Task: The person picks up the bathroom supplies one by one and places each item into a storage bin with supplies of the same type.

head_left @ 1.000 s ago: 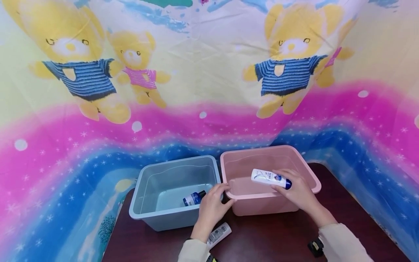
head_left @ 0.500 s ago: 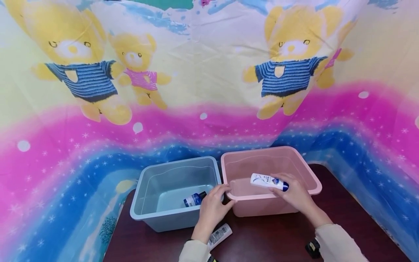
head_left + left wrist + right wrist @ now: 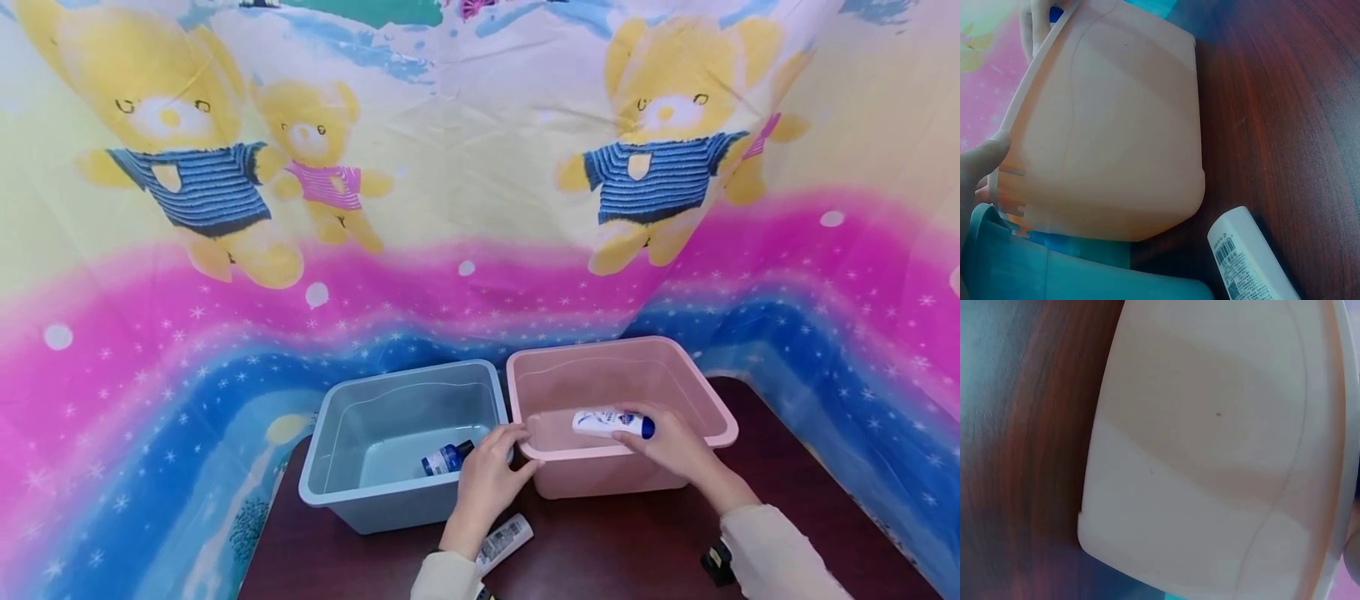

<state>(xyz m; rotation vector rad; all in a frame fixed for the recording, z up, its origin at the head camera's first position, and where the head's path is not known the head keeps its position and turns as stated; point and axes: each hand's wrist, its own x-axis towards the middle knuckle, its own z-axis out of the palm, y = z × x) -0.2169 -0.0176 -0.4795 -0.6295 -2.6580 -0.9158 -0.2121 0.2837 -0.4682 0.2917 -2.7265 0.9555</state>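
My right hand point(image 3: 667, 437) grips a white bottle with a blue cap point(image 3: 611, 423), held sideways inside the mouth of the pink plastic bin point(image 3: 611, 477). The bottle's label faces up. With its thumb outside and fingers over the edge, my left hand point(image 3: 491, 479) pinches the near left corner of the pink bin's rim. In the left wrist view, that thumb point(image 3: 988, 159) lies against the rim. The right wrist view is mostly filled by the pink bin's outer wall point(image 3: 1210, 456); only a fingertip point(image 3: 1352, 553) shows at the right edge.
A grey-blue bin point(image 3: 397, 504) stands beside the pink one, with a small blue bottle with a black cap point(image 3: 444, 458) lying in it. Another white bottle point(image 3: 506, 542) lies on the dark wooden table point(image 3: 600, 550) near my left wrist. A bear-print cloth point(image 3: 465, 192) hangs behind.
My right hand has lowered the white bottle further into the pink bin, moving slightly left, and the bottle has levelled. The left hand stays on the rim.
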